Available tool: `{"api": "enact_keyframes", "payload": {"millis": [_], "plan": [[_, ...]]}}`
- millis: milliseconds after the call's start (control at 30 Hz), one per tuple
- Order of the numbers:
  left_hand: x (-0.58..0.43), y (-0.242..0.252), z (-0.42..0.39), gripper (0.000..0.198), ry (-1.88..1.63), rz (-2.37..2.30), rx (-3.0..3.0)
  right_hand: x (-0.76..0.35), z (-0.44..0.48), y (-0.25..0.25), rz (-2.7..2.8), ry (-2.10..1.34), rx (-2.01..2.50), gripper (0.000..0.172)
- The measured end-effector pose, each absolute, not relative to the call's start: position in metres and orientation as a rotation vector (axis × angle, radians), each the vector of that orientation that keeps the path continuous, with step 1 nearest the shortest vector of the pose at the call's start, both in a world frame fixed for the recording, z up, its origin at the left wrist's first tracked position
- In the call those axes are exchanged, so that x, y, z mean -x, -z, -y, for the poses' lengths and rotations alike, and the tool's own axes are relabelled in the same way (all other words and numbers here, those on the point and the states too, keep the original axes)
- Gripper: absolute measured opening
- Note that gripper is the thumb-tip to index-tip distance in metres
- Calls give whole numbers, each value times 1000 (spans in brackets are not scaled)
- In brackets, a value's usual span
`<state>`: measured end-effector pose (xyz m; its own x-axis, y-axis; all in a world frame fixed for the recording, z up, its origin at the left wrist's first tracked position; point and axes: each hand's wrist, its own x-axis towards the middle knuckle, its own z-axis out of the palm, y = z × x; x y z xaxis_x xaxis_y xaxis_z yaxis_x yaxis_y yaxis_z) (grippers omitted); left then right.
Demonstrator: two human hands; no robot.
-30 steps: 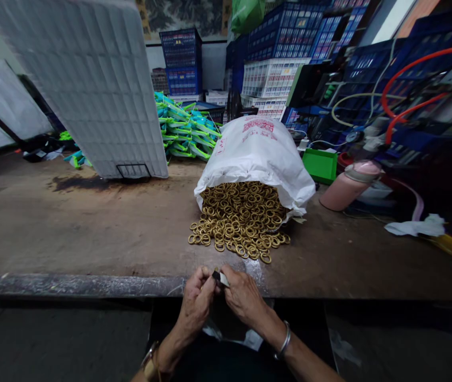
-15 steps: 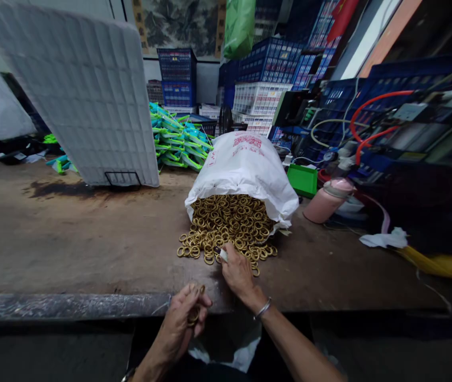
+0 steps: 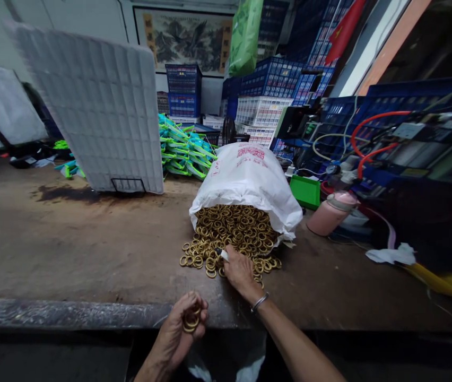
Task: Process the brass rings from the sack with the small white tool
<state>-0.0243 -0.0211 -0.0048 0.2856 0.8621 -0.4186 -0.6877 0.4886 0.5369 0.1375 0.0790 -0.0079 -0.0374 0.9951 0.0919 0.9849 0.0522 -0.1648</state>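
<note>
Many brass-coloured rings spill from the mouth of a white woven sack lying on its side on the table. My left hand, near the table's front edge, is curled around a few brass rings. My right hand is at the front of the spilled pile, touching the rings, its fingers bent and partly hidden. A white band with a dark tip shows at its fingers; I cannot tell whether it is a finger wrap or a held thing. A metal bracelet is on the right wrist.
A white quilted panel stands at the left of the wooden table. Behind are bright green and blue pieces and stacked crates. On the right are a green tray, a pink bottle and red hoses.
My left hand has turned, showing its rings more clearly; the ring at its fingertips has gone from there. My right hand stays at the pile. The view has tilted slightly up.
</note>
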Motion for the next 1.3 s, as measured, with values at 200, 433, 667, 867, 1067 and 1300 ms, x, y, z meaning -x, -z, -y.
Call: {"api": "enact_keyframes", "payload": {"millis": [200, 433, 667, 867, 1067, 1300], "plan": [[19, 4, 14, 23, -1063, -813, -415, -141, -68, 1, 2079, -181, 1893, 12], [11, 11, 4, 34, -1144, -1038, -711, -133, -33, 1, 2000, -556, 1561, 8], [8, 1, 6, 29, -1071, -1189, -863, -121, -17, 1, 1854, -866, 1395, 8], [10, 1, 11, 20, -1205, -1194, -1256, -118, -16, -9, 1779, -1019, 1362, 17], [12, 1, 12, 29, -1032, -1113, -964, -114, -17, -9, 1662, -1146, 1410, 18], [13, -1, 15, 32, -977, -973, -762, -112, -14, -8, 1593, -1246, 1336, 18]]}}
